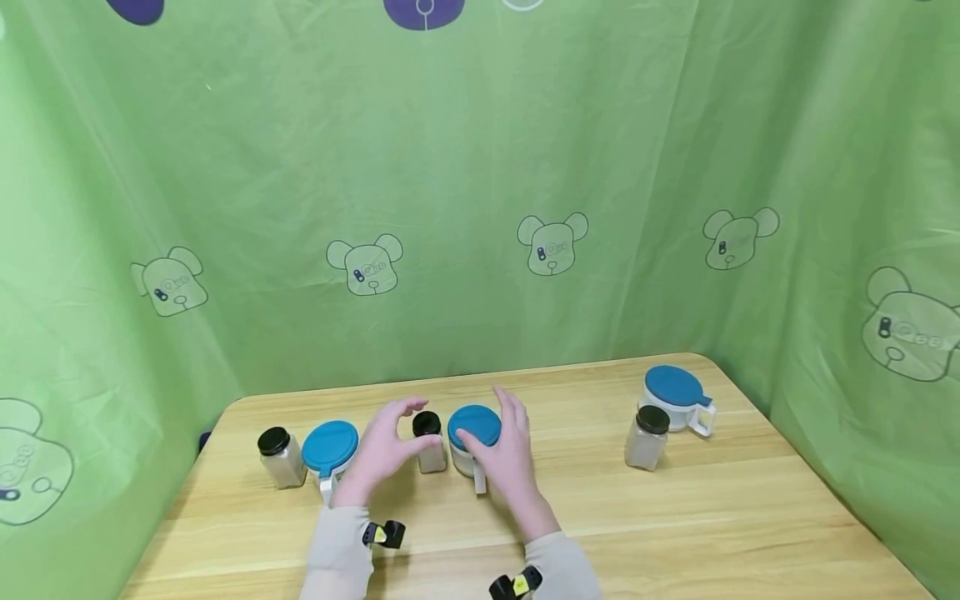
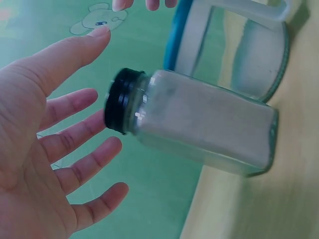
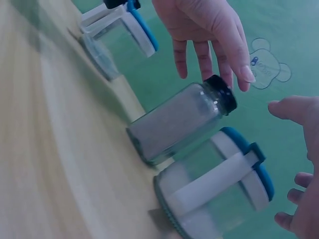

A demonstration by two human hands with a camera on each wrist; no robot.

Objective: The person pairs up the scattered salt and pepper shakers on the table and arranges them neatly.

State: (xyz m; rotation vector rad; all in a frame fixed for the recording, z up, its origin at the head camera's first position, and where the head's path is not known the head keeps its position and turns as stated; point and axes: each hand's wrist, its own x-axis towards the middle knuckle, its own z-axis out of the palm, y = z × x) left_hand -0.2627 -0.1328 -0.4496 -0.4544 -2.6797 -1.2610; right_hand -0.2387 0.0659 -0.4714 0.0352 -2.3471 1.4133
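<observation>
A square glass jar with a black lid and pale powder inside stands at the middle of the table. My left hand is spread beside its lid, thumb and fingers apart around the near left side; in the left wrist view the lid faces the palm. Right next to the jar stands a glass seasoning pot with a blue lid and white handle. Over that lid my right hand hovers with thumb and fingers parted; the right wrist view shows air between this hand and the pot. Both hands hold nothing.
At the left stand another black-lidded jar and a blue-lidded pot, the latter close by my left wrist. Toward the right are a third jar and a third pot. Green curtains surround the wooden table.
</observation>
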